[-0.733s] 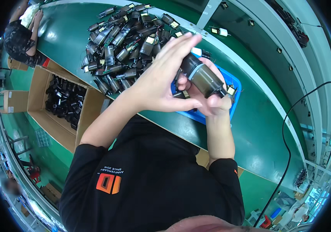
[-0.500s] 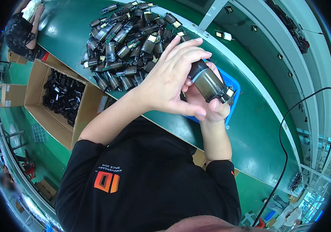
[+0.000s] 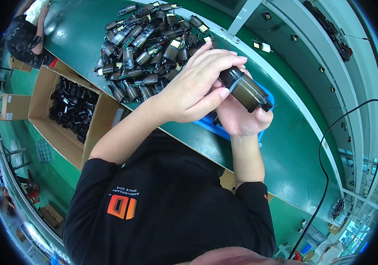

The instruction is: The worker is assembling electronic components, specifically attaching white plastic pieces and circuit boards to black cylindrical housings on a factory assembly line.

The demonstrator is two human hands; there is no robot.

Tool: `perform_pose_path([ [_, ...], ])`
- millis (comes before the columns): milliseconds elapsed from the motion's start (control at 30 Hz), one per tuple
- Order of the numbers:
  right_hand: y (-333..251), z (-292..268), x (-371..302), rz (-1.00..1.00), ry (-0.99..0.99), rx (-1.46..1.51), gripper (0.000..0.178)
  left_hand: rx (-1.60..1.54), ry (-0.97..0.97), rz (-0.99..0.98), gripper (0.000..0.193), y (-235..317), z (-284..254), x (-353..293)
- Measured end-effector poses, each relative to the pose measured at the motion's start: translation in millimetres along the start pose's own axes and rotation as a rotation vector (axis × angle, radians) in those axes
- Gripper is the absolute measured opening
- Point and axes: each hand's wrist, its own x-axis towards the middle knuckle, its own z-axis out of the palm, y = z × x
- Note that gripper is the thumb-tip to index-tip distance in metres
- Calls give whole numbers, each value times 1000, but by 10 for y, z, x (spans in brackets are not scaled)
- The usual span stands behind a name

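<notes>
Between my two hands is a smoky translucent cylinder (image 3: 249, 93) with a black end cap, tilted with its narrow black tip toward the lower right. My left hand (image 3: 198, 86) closes over its upper left end, thumb against the side. My right hand (image 3: 242, 121) cups it from below, with the thumb by the narrow tip. Underneath both hands lies a blue tray (image 3: 266, 92), mostly hidden by them; a dark piece shows inside it. Beyond my left hand a large pile of similar cylinders (image 3: 147, 44) covers the green table (image 3: 80, 55).
At the left stands an open cardboard box (image 3: 38, 104) full of small black parts (image 3: 72, 108). A co-worker (image 3: 25, 39) is at the table's far left. A white rail (image 3: 282, 73) borders the table, and a black cable (image 3: 324, 154) curves down at the right.
The cylinder has turned in my hands, so the pale label by its tip no longer shows. My left thumb has moved up from the right palm onto the cylinder.
</notes>
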Motion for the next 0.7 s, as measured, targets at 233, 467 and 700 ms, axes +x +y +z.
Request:
perform_pose_path([
  [233,150,-92,-6,-24,-37,117,87,11,-140,-3,54,-84,-83,-22],
  [467,149,-170,-21,-196,-42,-130,75,-74,-77,-44,81,-10,-91,-40],
  [700,114,-220,-47,-372,-102,-487,74,-202,43,-152,93,104,88,-72],
])
